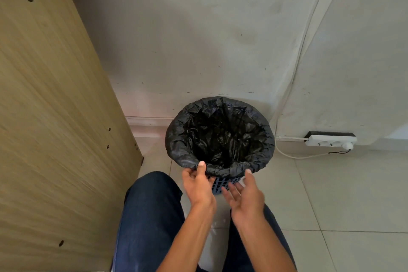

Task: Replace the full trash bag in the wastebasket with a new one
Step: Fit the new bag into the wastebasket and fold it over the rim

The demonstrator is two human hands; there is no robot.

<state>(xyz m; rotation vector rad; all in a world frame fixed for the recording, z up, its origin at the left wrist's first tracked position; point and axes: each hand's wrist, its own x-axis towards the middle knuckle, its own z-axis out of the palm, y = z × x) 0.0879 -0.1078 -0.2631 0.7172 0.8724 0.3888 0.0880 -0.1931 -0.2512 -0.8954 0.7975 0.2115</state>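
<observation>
Wastebasket [221,184]: stood on floor by the wall.
Trash bag [220,137]: cuffed over rim.
Left hand [197,185]: fingers pinched near cuff, nearer.
Right hand [244,194]: fingers spread, just beside cuff.

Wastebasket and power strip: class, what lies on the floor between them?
In the head view, a white cable loops over bare floor tiles between the wastebasket and the power strip; nothing else.

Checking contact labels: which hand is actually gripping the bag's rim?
The left hand: its thumb presses the black bag rim; the right hand is open, apart.
</observation>
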